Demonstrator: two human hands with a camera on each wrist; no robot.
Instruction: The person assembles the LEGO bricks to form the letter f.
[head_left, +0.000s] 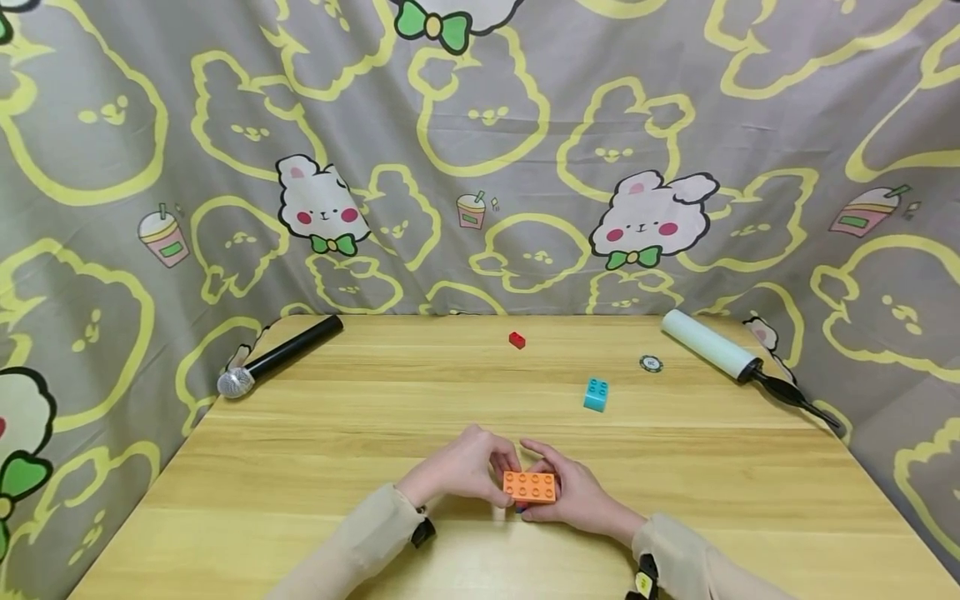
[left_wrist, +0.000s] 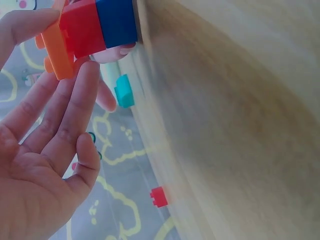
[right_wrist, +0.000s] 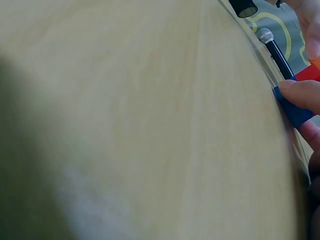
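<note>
Thumb and fingertips parted around it, the left hand (head_left: 474, 467) pinches an orange brick (head_left: 529, 487), while the right hand (head_left: 576, 500) grips the blue brick (left_wrist: 117, 22) beneath, a red brick (left_wrist: 85, 30) sandwiched between. The plastic stack looks light, stiff, slick and sturdy, best held by its flat sides.

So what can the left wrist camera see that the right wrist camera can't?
Only the left wrist view shows the teal plastic brick and the small loose red plastic brick. Only the right wrist view shows the black microphone with a silver mesh head. Both show a stack: orange plastic brick, red plastic block and blue plastic brick; the right barely catches the orange. Both also show pale wooden tabletop and grey yellow-patterned cloth.
</note>
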